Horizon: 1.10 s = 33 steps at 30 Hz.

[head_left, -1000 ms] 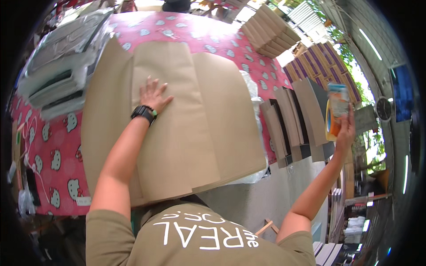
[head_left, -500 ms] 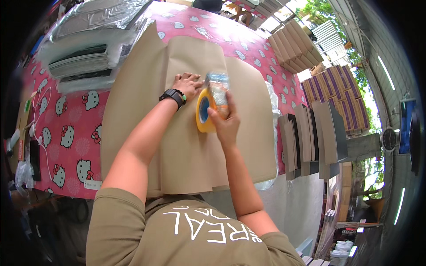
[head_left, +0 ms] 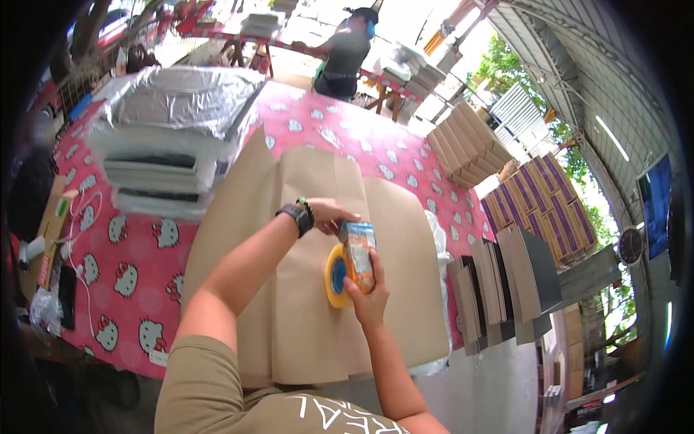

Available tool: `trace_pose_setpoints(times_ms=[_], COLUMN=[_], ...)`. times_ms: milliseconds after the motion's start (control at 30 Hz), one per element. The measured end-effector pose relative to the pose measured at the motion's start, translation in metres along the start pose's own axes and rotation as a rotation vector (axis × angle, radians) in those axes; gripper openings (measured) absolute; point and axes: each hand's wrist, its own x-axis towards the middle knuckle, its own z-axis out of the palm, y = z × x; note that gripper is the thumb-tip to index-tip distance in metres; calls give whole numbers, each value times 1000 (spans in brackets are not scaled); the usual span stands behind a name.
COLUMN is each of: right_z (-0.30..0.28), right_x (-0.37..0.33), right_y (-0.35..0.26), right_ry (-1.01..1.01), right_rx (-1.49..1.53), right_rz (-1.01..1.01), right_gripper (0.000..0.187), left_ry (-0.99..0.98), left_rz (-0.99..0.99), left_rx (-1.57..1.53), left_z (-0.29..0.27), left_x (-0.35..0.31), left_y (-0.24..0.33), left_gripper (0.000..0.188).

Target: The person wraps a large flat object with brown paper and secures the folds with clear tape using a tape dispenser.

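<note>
My right hand (head_left: 370, 300) is wrapped round a tape dispenser (head_left: 361, 253) loaded with a wide yellow tape roll (head_left: 330, 278) with a blue core. At the dispenser's front end is my left hand (head_left: 331, 215), its index finger reaching over the top and the other fingers bent beneath. Whether these fingers pinch the tape's end is too small to tell. Below both hands lies a large sheet of brown kraft paper (head_left: 311, 333), folded over itself in a long upright panel with creases on either side.
A pink patterned cloth (head_left: 137, 253) covers the table. Plastic-wrapped stacks (head_left: 155, 152) stand at the far left. To the right are upright grey boards (head_left: 524, 282) and piled cartons (head_left: 538, 210). A person (head_left: 343, 58) stands beyond the far table edge.
My left hand has left the paper and come to the dispenser's front end. The view has tilted up, showing a person at the far side. My right hand still grips the dispenser.
</note>
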Motion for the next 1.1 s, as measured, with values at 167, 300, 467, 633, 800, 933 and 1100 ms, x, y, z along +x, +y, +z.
trace_pose_setpoints(times_ms=[167, 300, 467, 633, 800, 933, 1100], right_z=[2, 6, -2, -2, -14, -9, -3], right_x=[0, 1, 2, 30, 48, 85, 113], right_y=[-4, -5, 2, -24, -18, -13, -28], right_ry=[-14, -25, -18, -141, -249, -359, -497], right_rx=[3, 43, -125, -233, -428, -499, -552], right_rz=[50, 40, -2, 160, 343, 578, 728], right_gripper=[70, 69, 68, 72, 71, 68, 62], left_ry=[-97, -121, 88, 492, 776, 818, 1066], left_rz=[-50, -59, 121, 479, 403, 454, 277], left_rx=[-330, -366, 217, 778, 949, 920, 1006], left_z=[-4, -13, -10, -45, -70, -57, -48], left_x=[5, 26, 36, 63, 76, 96, 106], left_y=[-9, -30, -21, -12, -16, -47, -50], left_gripper=[29, 20, 22, 26, 25, 22, 51])
